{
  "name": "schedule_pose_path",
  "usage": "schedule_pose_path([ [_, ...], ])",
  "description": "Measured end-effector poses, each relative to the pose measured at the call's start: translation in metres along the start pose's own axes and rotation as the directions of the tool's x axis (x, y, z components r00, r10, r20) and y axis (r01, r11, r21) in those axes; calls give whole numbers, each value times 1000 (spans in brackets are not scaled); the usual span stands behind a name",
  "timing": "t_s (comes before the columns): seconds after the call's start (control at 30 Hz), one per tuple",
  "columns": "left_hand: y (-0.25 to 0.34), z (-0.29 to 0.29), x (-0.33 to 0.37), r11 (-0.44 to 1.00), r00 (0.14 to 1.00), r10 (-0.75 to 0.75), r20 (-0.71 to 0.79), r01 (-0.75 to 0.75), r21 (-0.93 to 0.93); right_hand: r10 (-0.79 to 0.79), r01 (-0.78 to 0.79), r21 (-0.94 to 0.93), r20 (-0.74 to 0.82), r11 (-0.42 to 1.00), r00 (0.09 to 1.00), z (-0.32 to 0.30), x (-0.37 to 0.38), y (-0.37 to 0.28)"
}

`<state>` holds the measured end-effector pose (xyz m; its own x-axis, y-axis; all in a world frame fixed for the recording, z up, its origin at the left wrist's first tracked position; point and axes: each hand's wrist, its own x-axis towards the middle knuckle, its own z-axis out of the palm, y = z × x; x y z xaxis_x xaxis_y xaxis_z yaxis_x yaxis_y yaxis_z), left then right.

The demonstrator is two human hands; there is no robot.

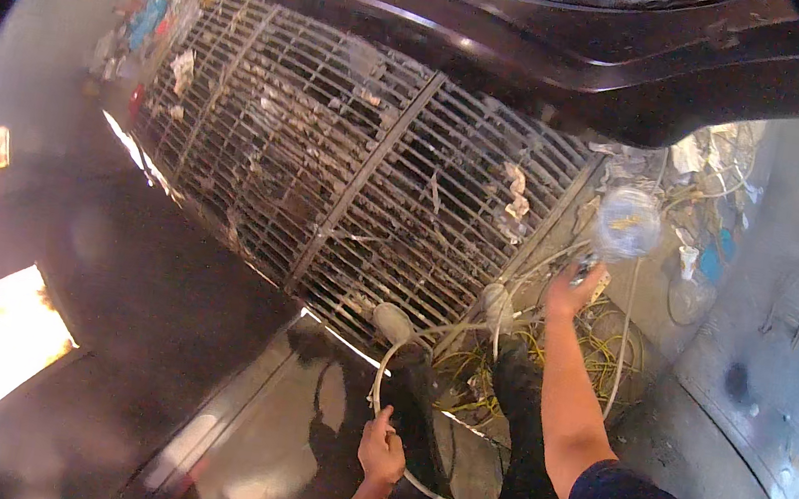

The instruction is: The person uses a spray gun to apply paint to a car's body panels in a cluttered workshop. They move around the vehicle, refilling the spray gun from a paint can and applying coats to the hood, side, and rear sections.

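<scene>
My right hand [576,290] is closed around the handle of a spray gun [585,267]. A clear, rounded cup [628,224] sits on the gun, partly see-through. My left hand [381,451] is lower down, closed around a pale hose [381,373] that curves past my legs. A dark, glossy vehicle panel [506,50] stretches across the far side, beyond both hands and apart from the gun.
Below lies a metal floor grate [361,159] strewn with debris. My shoes [394,324] stand at its near edge. Tangled yellow cords [613,353] lie by my right foot. Crumpled sheeting [730,157] is at the far right. Another dark, shiny surface [116,253] fills the left.
</scene>
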<state>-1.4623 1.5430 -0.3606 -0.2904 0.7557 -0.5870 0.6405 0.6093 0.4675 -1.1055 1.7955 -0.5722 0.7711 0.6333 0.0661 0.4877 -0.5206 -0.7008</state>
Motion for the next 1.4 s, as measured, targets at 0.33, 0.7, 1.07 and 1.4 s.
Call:
schedule_pose_path([
  [0.33, -7, -8, 16, 990, 995, 97, 18, -98, 105, 1, -17, 246, 65, 969, 998, 121, 0, -8],
  [0.7, -34, -19, 26, 999, 999, -35, -18, 35, -21, -363, 265, 397, 196, 879, 911, 271, -57, -176],
  [1.07, -25, -29, 46, 995, 995, -53, -83, 59, 75, -472, 319, 389, 409, 864, 781, 391, -88, -304],
  [1.4, -5, -21, 44, 993, 999, 9, -45, -4, 116, -583, 333, 563, 350, 756, 733, 333, -68, -330],
])
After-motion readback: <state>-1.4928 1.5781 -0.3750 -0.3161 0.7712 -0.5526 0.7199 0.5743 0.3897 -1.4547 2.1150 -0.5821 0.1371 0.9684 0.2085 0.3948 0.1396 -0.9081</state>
